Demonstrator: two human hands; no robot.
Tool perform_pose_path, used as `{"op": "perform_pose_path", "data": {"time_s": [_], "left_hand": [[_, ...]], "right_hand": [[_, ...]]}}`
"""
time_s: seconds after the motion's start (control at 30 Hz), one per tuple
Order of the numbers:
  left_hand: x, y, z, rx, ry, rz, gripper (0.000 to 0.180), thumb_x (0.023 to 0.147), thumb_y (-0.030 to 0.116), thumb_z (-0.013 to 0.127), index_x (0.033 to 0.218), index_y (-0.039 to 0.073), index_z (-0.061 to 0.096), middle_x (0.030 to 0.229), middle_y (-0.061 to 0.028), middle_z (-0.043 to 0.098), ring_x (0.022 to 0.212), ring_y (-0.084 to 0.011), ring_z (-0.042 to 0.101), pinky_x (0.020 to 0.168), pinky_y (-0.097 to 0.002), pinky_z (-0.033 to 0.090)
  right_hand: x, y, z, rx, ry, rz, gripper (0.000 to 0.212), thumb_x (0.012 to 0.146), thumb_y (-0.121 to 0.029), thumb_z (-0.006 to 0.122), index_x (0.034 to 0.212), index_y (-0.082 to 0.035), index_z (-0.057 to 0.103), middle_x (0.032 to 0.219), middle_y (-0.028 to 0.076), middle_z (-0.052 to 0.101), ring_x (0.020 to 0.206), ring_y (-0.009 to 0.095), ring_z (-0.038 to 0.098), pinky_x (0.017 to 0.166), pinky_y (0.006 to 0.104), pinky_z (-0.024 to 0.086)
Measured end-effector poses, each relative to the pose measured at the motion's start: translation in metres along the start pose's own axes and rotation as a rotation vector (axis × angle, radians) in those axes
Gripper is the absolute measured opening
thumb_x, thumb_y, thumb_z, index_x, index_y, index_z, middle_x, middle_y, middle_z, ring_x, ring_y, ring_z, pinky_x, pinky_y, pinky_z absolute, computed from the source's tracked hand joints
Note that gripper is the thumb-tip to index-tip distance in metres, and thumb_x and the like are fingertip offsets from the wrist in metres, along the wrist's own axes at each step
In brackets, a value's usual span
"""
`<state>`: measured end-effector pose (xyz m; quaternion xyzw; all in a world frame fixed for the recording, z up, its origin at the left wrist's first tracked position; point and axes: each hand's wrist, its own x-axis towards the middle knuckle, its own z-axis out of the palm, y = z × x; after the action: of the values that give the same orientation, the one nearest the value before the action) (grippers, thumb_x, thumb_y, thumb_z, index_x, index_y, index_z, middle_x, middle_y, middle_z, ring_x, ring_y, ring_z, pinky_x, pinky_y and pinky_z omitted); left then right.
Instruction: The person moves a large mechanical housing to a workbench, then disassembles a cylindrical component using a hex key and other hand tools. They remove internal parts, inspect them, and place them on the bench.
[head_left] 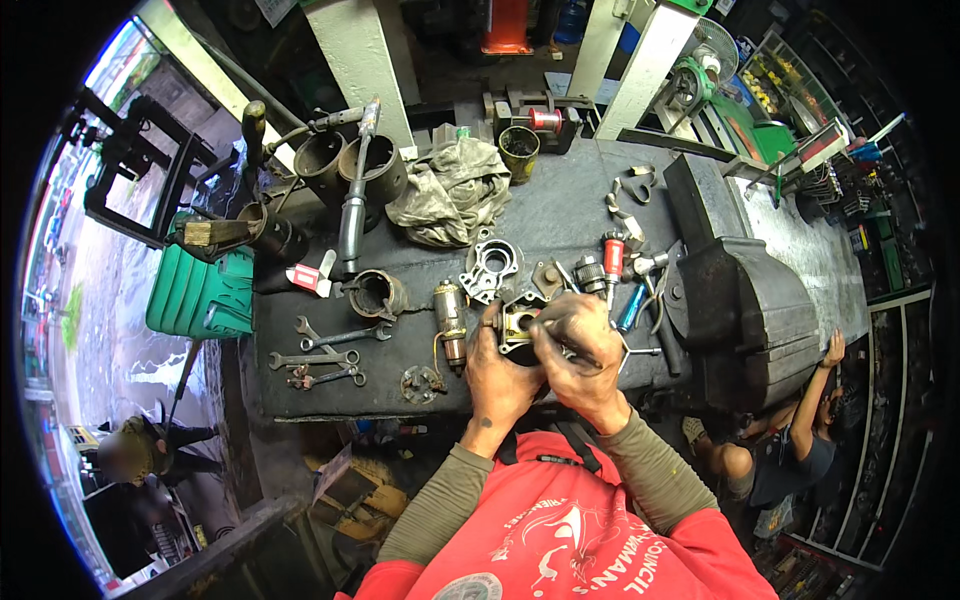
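My left hand (500,380) is wrapped round a small metal housing (519,324) with a light-coloured opening, near the bench's front edge. Over its right side bends my right hand (583,355), fingers closed; what they pinch is hidden. A thin metal bar tool (641,351) pokes out just right of that hand. Left of my left hand lies a cylindrical motor part (451,322) with a wire, and a round brush plate (422,384). Beyond my hands sit a cast metal end housing (493,264), a gear piece (588,273) and a red-bodied tool (613,256).
Several wrenches (318,358) and a short metal cylinder (377,295) occupy the bench's left. A crumpled rag (452,192) and a grimy can (518,153) stand at the back. Rightward rises a large black casing (752,320). Another person's hand (834,347) touches the bench's right edge.
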<state>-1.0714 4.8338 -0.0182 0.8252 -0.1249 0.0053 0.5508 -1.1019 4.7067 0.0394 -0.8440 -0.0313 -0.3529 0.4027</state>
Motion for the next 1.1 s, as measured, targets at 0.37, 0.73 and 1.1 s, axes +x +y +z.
{"op": "perform_pose_path", "data": {"time_s": [0.37, 0.73, 1.1], "left_hand": [[-0.0011, 0.0025, -0.0014, -0.094, -0.04, -0.096, 0.095, 0.064, 0.028, 0.097, 0.141, -0.005, 0.052, 0.128, -0.0266, 0.066, 0.119, -0.0426, 0.065, 0.103, -0.0474, 0.052], [-0.0012, 0.002, -0.0016, -0.037, -0.029, -0.058, 0.098, 0.063, 0.029, 0.097, 0.143, -0.005, 0.05, 0.127, -0.0272, 0.066, 0.119, -0.0435, 0.065, 0.104, -0.0485, 0.051], [0.0002, 0.0055, -0.002, -0.021, -0.017, -0.031, 0.099, 0.06, 0.026, 0.098, 0.143, -0.004, 0.051, 0.125, -0.0255, 0.067, 0.116, -0.0413, 0.066, 0.101, -0.0466, 0.053]], "right_hand": [[0.0053, 0.0011, -0.0043, 0.029, -0.012, 0.057, 0.017, 0.078, 0.002, 0.08, 0.081, -0.005, 0.065, 0.09, 0.009, 0.072, 0.095, 0.028, 0.069, 0.092, 0.0402, 0.045], [0.0042, 0.0001, -0.0037, -0.007, -0.026, 0.058, 0.015, 0.079, 0.001, 0.08, 0.081, -0.005, 0.066, 0.088, 0.008, 0.072, 0.096, 0.029, 0.07, 0.093, 0.0412, 0.045], [0.0084, 0.0085, -0.0107, -0.101, -0.042, -0.001, 0.018, 0.077, 0.0, 0.08, 0.081, -0.006, 0.064, 0.09, 0.007, 0.071, 0.096, 0.028, 0.068, 0.094, 0.0425, 0.043]]}}
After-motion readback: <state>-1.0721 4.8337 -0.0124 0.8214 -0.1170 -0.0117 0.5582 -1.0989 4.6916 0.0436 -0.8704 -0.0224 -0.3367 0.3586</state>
